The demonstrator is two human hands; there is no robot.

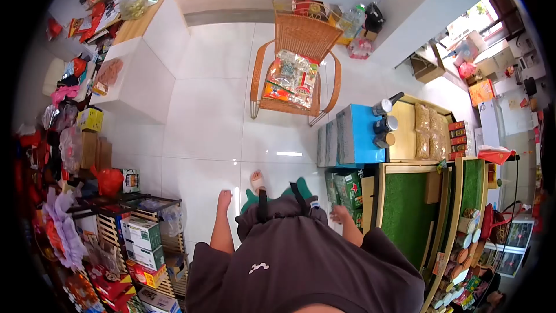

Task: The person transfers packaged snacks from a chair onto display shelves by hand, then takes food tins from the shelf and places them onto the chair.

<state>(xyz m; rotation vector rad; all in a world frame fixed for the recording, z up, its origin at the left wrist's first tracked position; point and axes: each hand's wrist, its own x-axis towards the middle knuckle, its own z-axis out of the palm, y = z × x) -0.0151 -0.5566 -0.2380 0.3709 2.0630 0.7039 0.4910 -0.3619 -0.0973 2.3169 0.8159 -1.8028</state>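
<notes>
My left hand [225,197] hangs at my side over the white tiled floor, touching nothing that I can see; its fingers are mostly hidden from above. On the other side, my right hand [340,214] hangs with its fingers apart and nothing in them. Closest to it are green boxes [349,190] stacked beside a wooden-framed display case lined with green turf [408,208]. Ahead stands a wicker armchair [307,30], with several colourful packets [294,78] lying on its seat.
At right, a blue-topped stack [362,133] bears several jars [385,123] beside a tray of bagged goods [430,130]. A white counter [136,81] stands at left. Nearer, a slatted rack [174,214] holds boxes [143,235]. Bottles [352,20] stand near the pillar.
</notes>
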